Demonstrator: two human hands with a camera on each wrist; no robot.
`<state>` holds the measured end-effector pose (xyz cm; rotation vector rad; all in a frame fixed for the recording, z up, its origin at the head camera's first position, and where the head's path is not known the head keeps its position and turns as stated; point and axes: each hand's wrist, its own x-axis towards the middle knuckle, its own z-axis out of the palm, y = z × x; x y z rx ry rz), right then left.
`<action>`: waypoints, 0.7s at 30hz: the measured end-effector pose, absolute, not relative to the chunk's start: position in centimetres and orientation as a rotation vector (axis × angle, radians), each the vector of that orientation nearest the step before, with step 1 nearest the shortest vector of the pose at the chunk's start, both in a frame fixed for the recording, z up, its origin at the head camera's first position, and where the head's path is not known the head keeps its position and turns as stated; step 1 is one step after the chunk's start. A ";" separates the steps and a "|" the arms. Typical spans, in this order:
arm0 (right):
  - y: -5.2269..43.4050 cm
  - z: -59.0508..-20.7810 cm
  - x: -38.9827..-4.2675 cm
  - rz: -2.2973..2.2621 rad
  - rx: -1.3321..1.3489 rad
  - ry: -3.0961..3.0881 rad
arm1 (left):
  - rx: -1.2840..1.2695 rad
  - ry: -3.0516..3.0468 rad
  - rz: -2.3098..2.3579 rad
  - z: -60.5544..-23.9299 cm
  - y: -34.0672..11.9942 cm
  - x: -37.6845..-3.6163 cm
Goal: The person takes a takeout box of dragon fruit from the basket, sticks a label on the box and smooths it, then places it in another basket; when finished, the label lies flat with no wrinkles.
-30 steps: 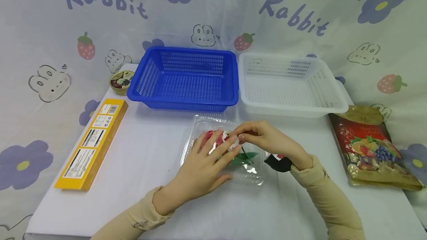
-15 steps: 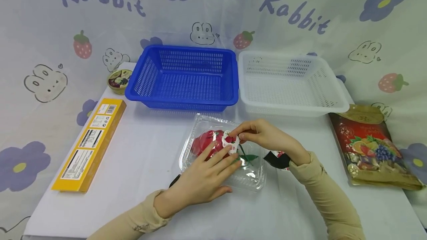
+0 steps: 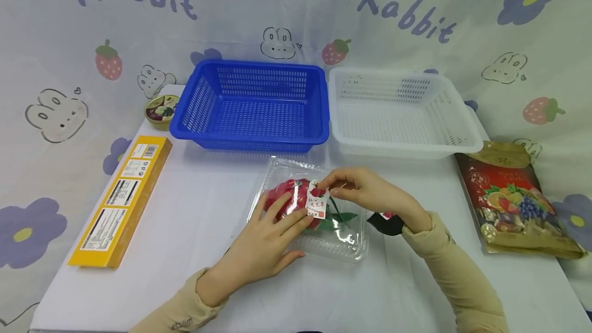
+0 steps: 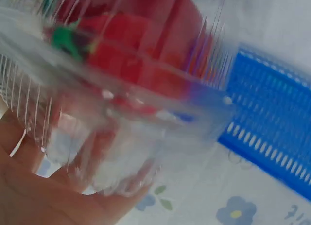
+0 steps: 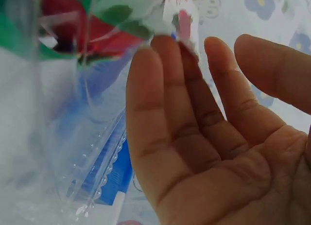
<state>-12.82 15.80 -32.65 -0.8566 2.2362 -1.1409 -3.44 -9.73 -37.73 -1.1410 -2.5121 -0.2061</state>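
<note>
A clear plastic clamshell box point(image 3: 344, 248) lies on the table, with red fruit point(image 3: 289, 189) and green leaves point(image 3: 339, 221) inside. A white label point(image 3: 316, 213) with a red fruit picture and printed characters sits on its lid. My left hand point(image 3: 263, 243) rests over the left side of the lid with fingers spread. In the left wrist view those fingers lie against the ridged plastic. At the label's upper right edge, my right hand point(image 3: 365, 194) touches it with a bent index finger. Thumb and index finger point(image 5: 228, 72) show a small gap in the right wrist view.
A blue basket point(image 3: 250, 143) and a white basket point(image 3: 407, 150) stand side by side at the back. On the left are a yellow box point(image 3: 122, 202) and a round tin point(image 3: 162, 112). A red and gold candy bag point(image 3: 513, 194) lies at the right.
My left hand has slid left and down across the lid, uncovering the fruit and the label. My right hand has stayed by the label's upper edge.
</note>
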 end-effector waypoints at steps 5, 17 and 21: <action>16.1 -32.8 -11.1 -1.009 -0.965 2.410 | -1.104 -2.608 -0.238 -37.7 -9.6 -3.7; 15.8 -35.8 -6.3 -0.869 -1.060 2.803 | -1.092 -2.886 -0.149 -34.4 -8.3 -3.1; 15.5 -37.4 -5.8 -0.759 -1.062 2.947 | -1.103 -2.906 -0.139 -33.7 -8.2 -3.5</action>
